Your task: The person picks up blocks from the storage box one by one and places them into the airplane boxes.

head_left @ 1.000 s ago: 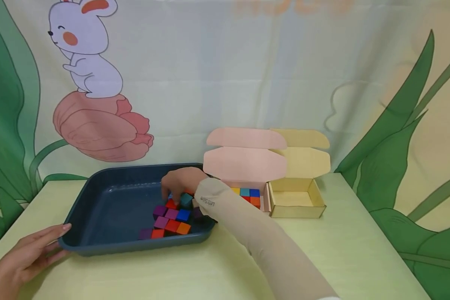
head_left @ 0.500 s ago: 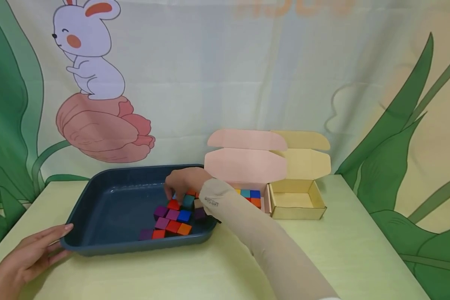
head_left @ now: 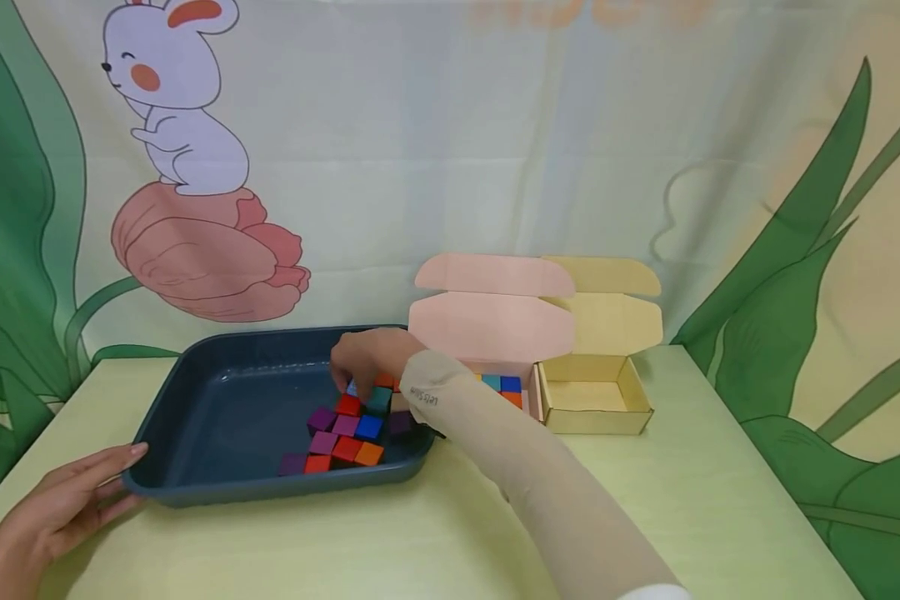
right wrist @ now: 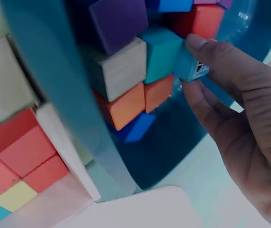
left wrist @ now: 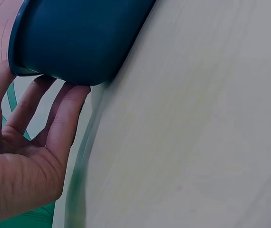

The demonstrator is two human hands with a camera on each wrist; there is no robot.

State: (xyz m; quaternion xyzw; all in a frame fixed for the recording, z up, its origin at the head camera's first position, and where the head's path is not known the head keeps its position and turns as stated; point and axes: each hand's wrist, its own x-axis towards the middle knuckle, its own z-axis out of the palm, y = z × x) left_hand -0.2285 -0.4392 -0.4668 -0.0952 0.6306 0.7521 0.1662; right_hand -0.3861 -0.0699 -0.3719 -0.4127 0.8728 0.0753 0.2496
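My left hand [head_left: 67, 504] holds the near left corner of a dark blue tray [head_left: 217, 497], thumb at the rim and fingers against the outer wall in the left wrist view. Over the tray's right side, my right hand [head_left: 375, 358] pinches a light blue cube [right wrist: 192, 66] between thumb and fingers. A black-and-white mark shows on one face of that cube. Close beside it lie a teal cube [right wrist: 161, 54], a red cube [right wrist: 202, 21] and a plain wood cube [right wrist: 121, 69]. Orange, purple and blue cubes surround them.
Right of the tray stands a pink box [head_left: 491, 325], lid raised, with rows of coloured cubes inside, partly hidden by my right sleeve. A yellow box [head_left: 596, 421] with its lid up adjoins it. Behind the table [head_left: 720, 517] hangs a printed cloth [head_left: 345, 167].
My right hand has shifted very slightly right among the cubes, and the light blue cube shows between its fingers. My left hand stays on the tray corner.
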